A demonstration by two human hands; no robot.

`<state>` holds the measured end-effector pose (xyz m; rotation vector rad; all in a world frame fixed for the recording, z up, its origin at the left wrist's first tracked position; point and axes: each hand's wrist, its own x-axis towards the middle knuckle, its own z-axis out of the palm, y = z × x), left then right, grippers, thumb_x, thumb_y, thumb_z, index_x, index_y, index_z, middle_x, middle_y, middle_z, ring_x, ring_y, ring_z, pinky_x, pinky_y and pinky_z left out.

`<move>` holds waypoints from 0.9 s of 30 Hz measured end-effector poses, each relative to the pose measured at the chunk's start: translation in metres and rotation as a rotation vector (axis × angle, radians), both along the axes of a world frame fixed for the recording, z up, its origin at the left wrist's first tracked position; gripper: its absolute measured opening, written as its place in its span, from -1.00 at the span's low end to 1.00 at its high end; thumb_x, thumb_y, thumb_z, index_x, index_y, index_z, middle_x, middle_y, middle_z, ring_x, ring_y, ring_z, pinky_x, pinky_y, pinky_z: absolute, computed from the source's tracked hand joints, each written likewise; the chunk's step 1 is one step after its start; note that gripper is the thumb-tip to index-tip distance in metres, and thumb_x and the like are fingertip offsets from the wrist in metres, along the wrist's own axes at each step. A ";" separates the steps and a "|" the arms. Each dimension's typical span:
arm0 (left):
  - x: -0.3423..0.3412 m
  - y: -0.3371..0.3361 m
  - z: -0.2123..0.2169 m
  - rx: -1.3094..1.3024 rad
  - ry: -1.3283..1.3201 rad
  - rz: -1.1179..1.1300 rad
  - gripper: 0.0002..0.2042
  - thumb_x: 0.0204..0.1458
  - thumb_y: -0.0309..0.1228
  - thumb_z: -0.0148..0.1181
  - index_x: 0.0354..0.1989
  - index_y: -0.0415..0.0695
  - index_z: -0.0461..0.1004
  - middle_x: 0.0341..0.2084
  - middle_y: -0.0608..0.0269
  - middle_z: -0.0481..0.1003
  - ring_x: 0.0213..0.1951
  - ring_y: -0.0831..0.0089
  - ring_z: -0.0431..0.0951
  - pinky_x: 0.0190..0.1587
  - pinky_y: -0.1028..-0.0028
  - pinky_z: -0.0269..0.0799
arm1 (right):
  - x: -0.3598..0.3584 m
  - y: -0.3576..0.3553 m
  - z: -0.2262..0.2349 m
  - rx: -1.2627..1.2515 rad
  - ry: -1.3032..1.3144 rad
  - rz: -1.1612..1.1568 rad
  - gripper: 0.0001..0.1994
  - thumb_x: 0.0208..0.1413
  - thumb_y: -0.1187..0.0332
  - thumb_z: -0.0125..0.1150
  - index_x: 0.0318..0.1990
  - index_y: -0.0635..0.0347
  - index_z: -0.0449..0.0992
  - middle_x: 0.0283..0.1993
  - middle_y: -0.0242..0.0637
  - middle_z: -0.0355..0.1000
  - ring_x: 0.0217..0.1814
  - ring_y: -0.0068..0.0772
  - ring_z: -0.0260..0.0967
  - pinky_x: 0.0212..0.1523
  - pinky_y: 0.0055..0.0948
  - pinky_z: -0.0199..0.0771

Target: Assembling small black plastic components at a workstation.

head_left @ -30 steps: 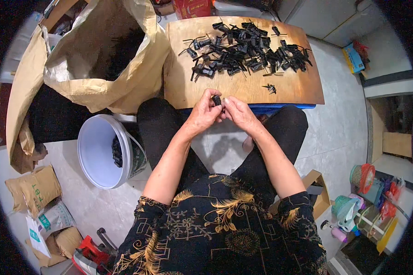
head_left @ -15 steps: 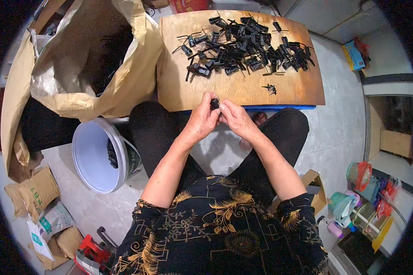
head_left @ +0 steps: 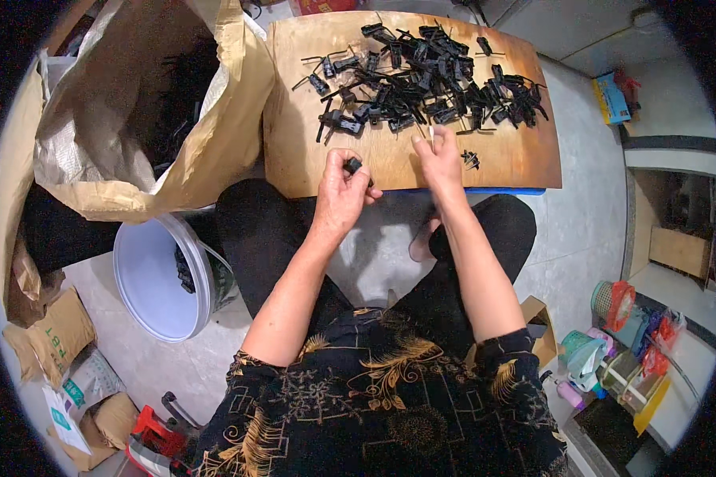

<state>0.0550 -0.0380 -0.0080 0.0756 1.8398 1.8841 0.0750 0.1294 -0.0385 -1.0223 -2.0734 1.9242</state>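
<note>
My left hand (head_left: 342, 187) is closed around a small black plastic part (head_left: 352, 165), whose end shows between thumb and fingers just off the board's near edge. To its right, my right hand (head_left: 441, 157) reaches over the wooden board (head_left: 294, 159), thumb and forefinger apart; I make out nothing held in it. Beyond its fingertips lies a heap of black plastic parts (head_left: 422, 71) with thin rods sticking out. A few small black spiky scraps (head_left: 470, 160) lie on the board just right of that hand.
A big open paper sack (head_left: 155, 179) with black parts inside stands left of the board. Below it a white bucket (head_left: 155, 278) leans with some black pieces in it. Packed bags (head_left: 60, 334) lie at the lower left; a cardboard box (head_left: 539, 330) sits by my right side.
My hands have come apart. The left moved slightly left, keeping the black part; the right went right and forward over the board toward the heap.
</note>
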 end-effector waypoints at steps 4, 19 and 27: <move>-0.001 -0.002 0.006 0.147 -0.187 0.074 -0.87 0.09 -0.37 -0.08 -0.32 -0.14 0.18 -0.59 0.30 0.33 -0.60 0.53 0.46 -0.59 0.65 0.36 | -0.014 0.018 -0.028 0.788 0.083 0.104 -0.67 -0.05 0.25 0.14 -0.23 0.29 0.26 -0.57 -0.13 0.31 -0.51 -0.15 0.30 -0.47 -0.24 0.28; 0.016 -0.003 -0.034 -0.064 0.073 -0.094 -0.87 0.02 -0.46 -0.08 -0.27 -0.20 0.26 -0.64 0.22 0.35 -0.62 0.45 0.42 -0.55 0.49 0.36 | 0.000 0.038 0.020 0.963 -0.120 0.230 -0.71 -0.11 0.18 0.06 -0.53 0.28 0.39 -0.52 0.06 0.36 -0.40 0.11 0.33 -0.39 -0.11 0.30; 0.032 -0.003 -0.014 -0.397 0.598 -0.063 -0.45 -0.16 -0.41 0.15 0.05 -0.19 0.09 -0.41 0.04 0.37 -0.34 0.12 0.43 -0.27 0.28 0.34 | 0.039 0.007 0.038 0.158 -0.158 0.229 -0.66 -0.08 0.16 0.10 -0.72 0.15 0.27 -0.79 -0.40 0.18 -0.79 -0.57 0.08 -0.78 -0.50 0.06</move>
